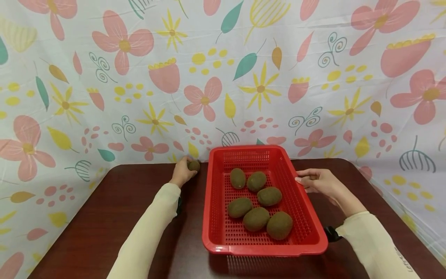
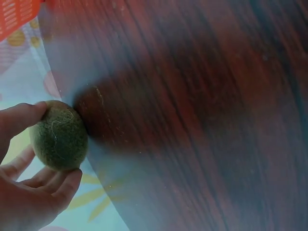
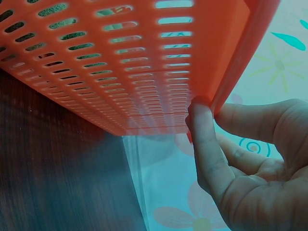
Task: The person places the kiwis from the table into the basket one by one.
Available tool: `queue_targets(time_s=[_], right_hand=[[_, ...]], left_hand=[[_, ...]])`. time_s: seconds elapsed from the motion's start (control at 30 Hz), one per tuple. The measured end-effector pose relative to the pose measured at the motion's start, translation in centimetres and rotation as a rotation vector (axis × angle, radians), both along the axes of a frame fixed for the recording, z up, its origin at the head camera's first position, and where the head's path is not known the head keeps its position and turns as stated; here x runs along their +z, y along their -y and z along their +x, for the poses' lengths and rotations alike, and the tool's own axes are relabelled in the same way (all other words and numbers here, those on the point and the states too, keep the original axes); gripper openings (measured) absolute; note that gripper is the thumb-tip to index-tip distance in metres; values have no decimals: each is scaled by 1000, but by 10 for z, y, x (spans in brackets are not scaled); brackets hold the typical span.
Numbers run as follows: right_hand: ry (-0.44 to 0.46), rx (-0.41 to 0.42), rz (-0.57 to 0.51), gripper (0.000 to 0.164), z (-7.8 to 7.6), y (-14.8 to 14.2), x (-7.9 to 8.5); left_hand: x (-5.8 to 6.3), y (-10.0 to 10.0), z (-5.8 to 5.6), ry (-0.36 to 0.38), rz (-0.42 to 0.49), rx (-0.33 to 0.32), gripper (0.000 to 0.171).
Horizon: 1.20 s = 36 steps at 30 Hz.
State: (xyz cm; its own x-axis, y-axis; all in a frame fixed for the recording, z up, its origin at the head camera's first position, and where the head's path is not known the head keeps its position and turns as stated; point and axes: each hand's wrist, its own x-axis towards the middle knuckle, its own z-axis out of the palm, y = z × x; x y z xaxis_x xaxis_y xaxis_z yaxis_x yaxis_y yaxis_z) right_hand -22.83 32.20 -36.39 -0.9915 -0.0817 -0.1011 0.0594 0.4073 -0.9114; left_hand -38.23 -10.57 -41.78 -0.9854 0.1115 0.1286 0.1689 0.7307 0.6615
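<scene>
At the table's back edge, left of the basket, my left hand (image 1: 182, 172) grips a brown fuzzy kiwi (image 1: 194, 166). Seen from the left wrist, thumb and fingers curl round that kiwi (image 2: 59, 135). A red plastic basket (image 1: 266, 250) with slotted walls holds several kiwis (image 1: 256, 219) in two loose groups. My right hand (image 1: 322, 184) pinches the basket's right rim between thumb and fingers. In the right wrist view the hand (image 3: 250, 163) has the rim of the basket (image 3: 144, 77) between thumb and forefinger, near a far corner.
The dark wood-grain table (image 1: 139, 205) lies under everything. A white cloth (image 1: 205, 58) printed with flowers and leaves hangs close behind the table's back edge and along its sides. Dark bands (image 1: 332, 233) show at both wrists.
</scene>
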Motion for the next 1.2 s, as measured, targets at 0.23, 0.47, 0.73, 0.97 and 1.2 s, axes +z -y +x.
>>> queue_targets(time_s=[0.23, 0.47, 0.73, 0.97, 1.2], right_hand=[[1, 0, -2, 60, -1, -1, -3], [-1, 4, 3, 61, -1, 0, -1], [0, 3, 13, 62, -3, -1, -2], [8, 5, 5, 62, -4, -2, -3], [5, 6, 15, 62, -3, -2, -3]], left_hand=[[-5, 0, 3, 24, 10, 12, 50], [5, 0, 13, 65, 127, 51, 52], [21, 1, 24, 143, 228, 145, 57], [43, -4, 40, 169, 315, 170, 61], [66, -15, 64, 72, 338, 115, 61]])
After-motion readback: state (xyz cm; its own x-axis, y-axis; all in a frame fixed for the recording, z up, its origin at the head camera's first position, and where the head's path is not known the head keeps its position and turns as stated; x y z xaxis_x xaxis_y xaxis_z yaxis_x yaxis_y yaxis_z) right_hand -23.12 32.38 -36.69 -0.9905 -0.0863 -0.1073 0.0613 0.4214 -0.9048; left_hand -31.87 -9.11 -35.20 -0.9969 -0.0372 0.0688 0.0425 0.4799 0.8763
